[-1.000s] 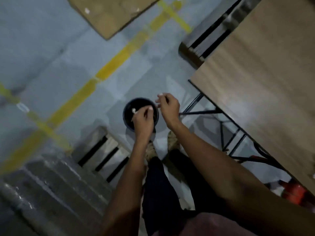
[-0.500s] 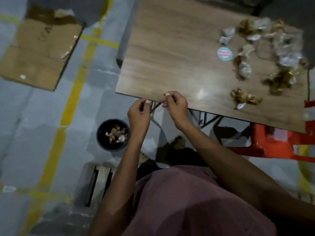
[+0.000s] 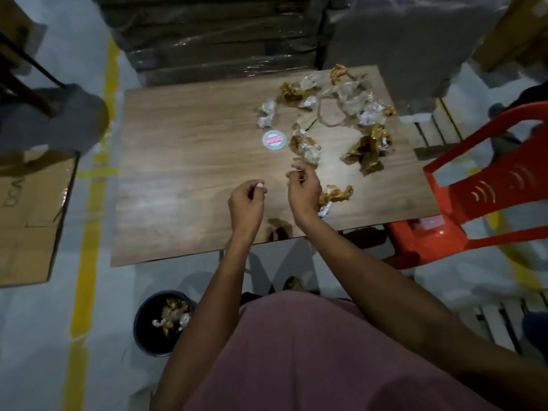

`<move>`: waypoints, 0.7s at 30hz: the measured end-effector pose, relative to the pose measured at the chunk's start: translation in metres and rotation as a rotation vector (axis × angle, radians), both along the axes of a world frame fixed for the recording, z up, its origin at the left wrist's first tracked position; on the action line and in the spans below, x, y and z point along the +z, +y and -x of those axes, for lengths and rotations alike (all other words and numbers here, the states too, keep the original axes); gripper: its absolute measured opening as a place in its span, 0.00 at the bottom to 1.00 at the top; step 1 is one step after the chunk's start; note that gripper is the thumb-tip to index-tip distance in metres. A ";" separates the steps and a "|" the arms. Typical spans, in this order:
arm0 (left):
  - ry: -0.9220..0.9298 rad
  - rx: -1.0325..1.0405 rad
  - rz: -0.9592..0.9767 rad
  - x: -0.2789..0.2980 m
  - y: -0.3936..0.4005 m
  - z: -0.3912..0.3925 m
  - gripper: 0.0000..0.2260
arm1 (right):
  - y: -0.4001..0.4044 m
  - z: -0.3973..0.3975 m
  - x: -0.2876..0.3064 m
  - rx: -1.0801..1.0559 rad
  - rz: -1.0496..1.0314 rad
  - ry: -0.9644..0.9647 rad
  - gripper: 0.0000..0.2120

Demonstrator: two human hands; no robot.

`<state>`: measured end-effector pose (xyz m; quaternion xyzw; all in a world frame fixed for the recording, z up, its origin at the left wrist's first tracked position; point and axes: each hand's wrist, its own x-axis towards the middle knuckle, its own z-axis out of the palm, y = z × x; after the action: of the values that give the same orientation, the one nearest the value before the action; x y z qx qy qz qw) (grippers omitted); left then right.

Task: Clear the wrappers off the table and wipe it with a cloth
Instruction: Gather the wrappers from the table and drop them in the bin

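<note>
I cannot tell if my left hand (image 3: 247, 201) or my right hand (image 3: 304, 188) pinches something; the curled fingers hide it. My right wrist covers part of one wrapper (image 3: 336, 195). At the right edge of the frame, the red chair (image 3: 486, 203) is cut off. In the bin (image 3: 161, 323), lower left, the wrappers are too dark to count.
</note>
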<state>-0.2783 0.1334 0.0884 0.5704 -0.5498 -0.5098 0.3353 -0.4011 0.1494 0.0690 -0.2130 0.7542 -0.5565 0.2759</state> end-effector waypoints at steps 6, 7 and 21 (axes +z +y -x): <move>-0.064 -0.138 -0.026 -0.024 -0.023 0.039 0.08 | 0.012 0.066 -0.007 -0.239 -0.217 0.062 0.17; -0.073 -0.164 -0.030 -0.029 -0.028 0.045 0.11 | 0.015 0.073 -0.012 -0.219 -0.356 0.098 0.24; -0.237 -0.406 -0.015 -0.087 -0.165 0.111 0.19 | -0.038 0.100 -0.057 0.151 -0.849 0.094 0.50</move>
<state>-0.3893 -0.0314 0.0011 0.5065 -0.6850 -0.5004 0.1546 -0.5015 0.1118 0.0120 -0.1603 0.9102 -0.1650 0.3444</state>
